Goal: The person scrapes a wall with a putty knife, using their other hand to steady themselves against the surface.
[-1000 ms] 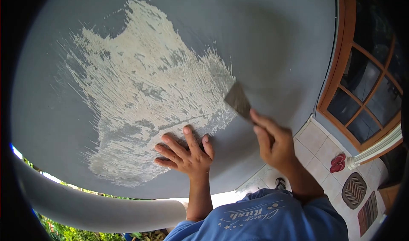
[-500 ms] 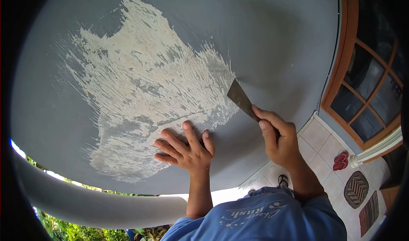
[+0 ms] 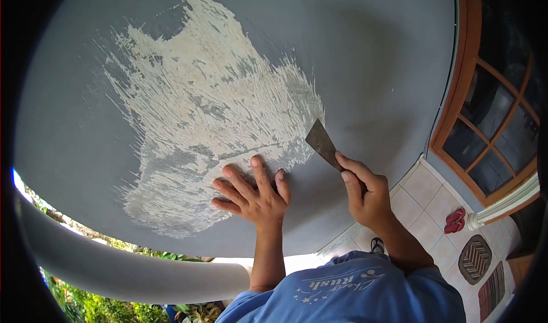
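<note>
A grey wall (image 3: pixel 365 49) fills most of the view, with a large rough patch of scraped, whitish surface (image 3: pixel 200 94) on it. My left hand (image 3: pixel 257 194) lies flat against the lower part of this patch, fingers spread, holding nothing. In my right hand (image 3: pixel 368 194) is a metal scraper (image 3: pixel 322 143), gripped between thumb and fingers near its handle. The scraper's wide blade end is at the patch's right edge, pointing up and to the left.
An orange-brown framed window (image 3: pixel 491 129) stands at the right. Below it are a tiled floor (image 3: pixel 422 186), red slippers (image 3: pixel 455 221), an oval mat (image 3: pixel 475 259) and a striped mat (image 3: pixel 491 291). A rounded pale column (image 3: pixel 137 277) and green plants (image 3: pixel 103 307) show at the lower left.
My right hand and the scraper have moved slightly down and left along the patch's edge. The patch appears shifted to the right in view, while my left hand stays spread on it.
</note>
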Demonstrator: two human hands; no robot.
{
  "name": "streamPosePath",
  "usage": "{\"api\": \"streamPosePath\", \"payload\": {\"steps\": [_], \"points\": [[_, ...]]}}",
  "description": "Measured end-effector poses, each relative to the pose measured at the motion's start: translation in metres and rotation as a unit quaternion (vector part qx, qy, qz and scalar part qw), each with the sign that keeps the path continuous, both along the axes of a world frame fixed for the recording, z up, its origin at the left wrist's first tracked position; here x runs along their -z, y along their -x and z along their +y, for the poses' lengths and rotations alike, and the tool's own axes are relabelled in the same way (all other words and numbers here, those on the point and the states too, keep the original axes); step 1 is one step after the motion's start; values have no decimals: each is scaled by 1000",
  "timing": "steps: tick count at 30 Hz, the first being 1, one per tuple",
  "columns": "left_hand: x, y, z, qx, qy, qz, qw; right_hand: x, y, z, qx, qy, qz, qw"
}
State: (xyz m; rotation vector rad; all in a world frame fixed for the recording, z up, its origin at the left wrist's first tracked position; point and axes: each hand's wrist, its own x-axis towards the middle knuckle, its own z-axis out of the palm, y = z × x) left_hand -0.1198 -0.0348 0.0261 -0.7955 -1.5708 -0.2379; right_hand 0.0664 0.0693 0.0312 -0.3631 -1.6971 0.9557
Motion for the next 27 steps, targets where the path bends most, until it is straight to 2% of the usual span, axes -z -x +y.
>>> {"api": "streamPosePath", "payload": {"steps": [2,3,5,7,9,11,16,20,23,26,27], "points": [[0,0,0,-3,0,1,1000,-6,7,11,26,-41,46,998],[0,0,0,-5,5,-5,1000,-24,-3,11,0,33,-4,999],[2,-2,-2,-6,8,-9,1000,-20,-8,17,-59,113,6,992],[1,-1,-1,-5,4,-5,1000,-11,-7,13,-67,109,6,992],[-1,-1,1,-4,2,-4,1000,5,-3,-4,-23,23,-8,999],[5,1,1,6,-13,-23,1000,-1,2,6,-9,19,16,1000],[2,1,-1,-1,2,-6,1000,-26,-5,16,-62,111,1,992],[2,1,0,-6,2,1,1000,7,6,10,12,-51,31,998],[1,0,0,-7,5,1,1000,-34,3,28,18,23,10,1000],[3,1,-2,-9,9,3,1000,-45,-1,36,-10,65,4,998],[0,2,-1,-6,8,6,1000,-33,-1,29,-5,42,12,999]]}}
